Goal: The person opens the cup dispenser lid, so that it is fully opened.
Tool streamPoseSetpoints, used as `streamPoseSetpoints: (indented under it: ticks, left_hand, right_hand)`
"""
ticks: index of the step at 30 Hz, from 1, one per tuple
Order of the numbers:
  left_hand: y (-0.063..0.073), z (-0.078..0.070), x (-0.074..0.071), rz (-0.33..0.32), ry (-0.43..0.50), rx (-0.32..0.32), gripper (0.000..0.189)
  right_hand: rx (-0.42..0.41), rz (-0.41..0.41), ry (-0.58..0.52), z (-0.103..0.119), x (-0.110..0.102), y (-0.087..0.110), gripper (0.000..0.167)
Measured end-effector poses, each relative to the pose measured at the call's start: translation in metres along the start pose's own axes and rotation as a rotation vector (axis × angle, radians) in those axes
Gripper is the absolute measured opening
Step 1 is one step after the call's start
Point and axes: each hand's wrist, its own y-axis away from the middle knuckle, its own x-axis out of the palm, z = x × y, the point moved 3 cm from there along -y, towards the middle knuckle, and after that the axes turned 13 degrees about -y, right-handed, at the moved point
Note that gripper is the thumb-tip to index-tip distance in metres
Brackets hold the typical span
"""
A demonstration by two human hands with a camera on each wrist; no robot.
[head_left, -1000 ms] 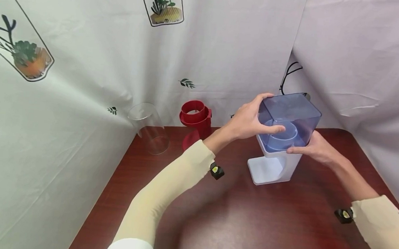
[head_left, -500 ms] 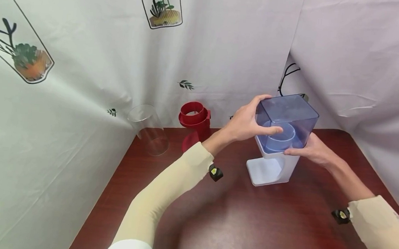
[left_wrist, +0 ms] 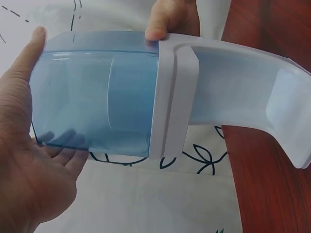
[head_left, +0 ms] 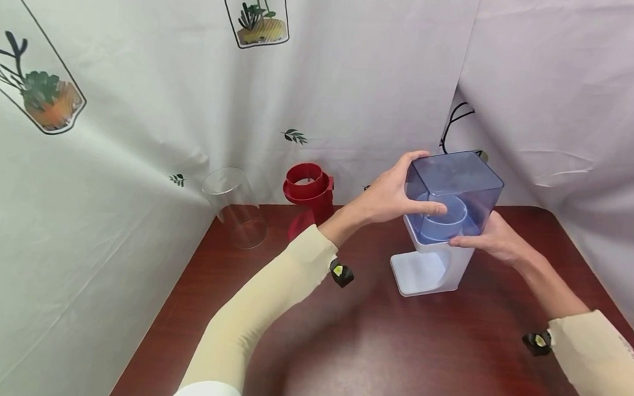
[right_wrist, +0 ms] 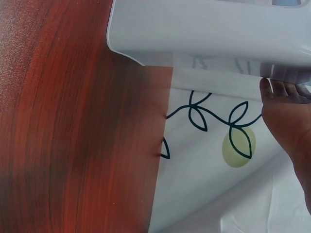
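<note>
A translucent blue, box-shaped container (head_left: 456,177) with a round cup-like part inside sits on a white C-shaped stand (head_left: 422,273) with a flat foot. My left hand (head_left: 386,193) grips the container's upper left, thumb along the near face and fingers over the far edge. My right hand (head_left: 499,238) holds the lower right, where the container meets the white rim. In the left wrist view the right thumb presses at the seam, and the blue wall (left_wrist: 131,92) shows the left fingers through it. The right wrist view has the right fingers against the white body (right_wrist: 204,29).
A red round-collared part (head_left: 307,185) stands at the back of the brown table (head_left: 383,362). Left of it is a clear cylinder (head_left: 244,217). White printed cloth (head_left: 359,72) hangs behind, with a black cord (head_left: 447,130) near the back corner.
The head view has shifted slightly, so everything sits a little further left and lower. Both hands keep the same hold, and the container stays on the stand.
</note>
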Motion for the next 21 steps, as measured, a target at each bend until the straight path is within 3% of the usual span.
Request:
streamPoseSetpoints:
  ticks: [5, 10, 15, 21]
  left_hand:
    - [-0.003, -0.009, 0.004, -0.056, -0.019, 0.005, 0.115]
    - [-0.005, -0.017, 0.010, -0.116, -0.067, -0.038, 0.121]
    - [-0.003, -0.017, 0.012, -0.132, -0.040, -0.085, 0.113]
    - [-0.004, -0.017, 0.012, -0.136, -0.040, -0.097, 0.106]
  right_hand:
    - [-0.023, 0.033, -0.030, -0.002, -0.001, 0.000, 0.093]
    - [-0.034, 0.071, -0.051, -0.004, -0.002, 0.002, 0.081]
    - [-0.031, 0.060, -0.057, -0.005, -0.001, 0.002, 0.083]
    - [-0.037, 0.056, -0.042, -0.005, -0.002, 0.001, 0.085]
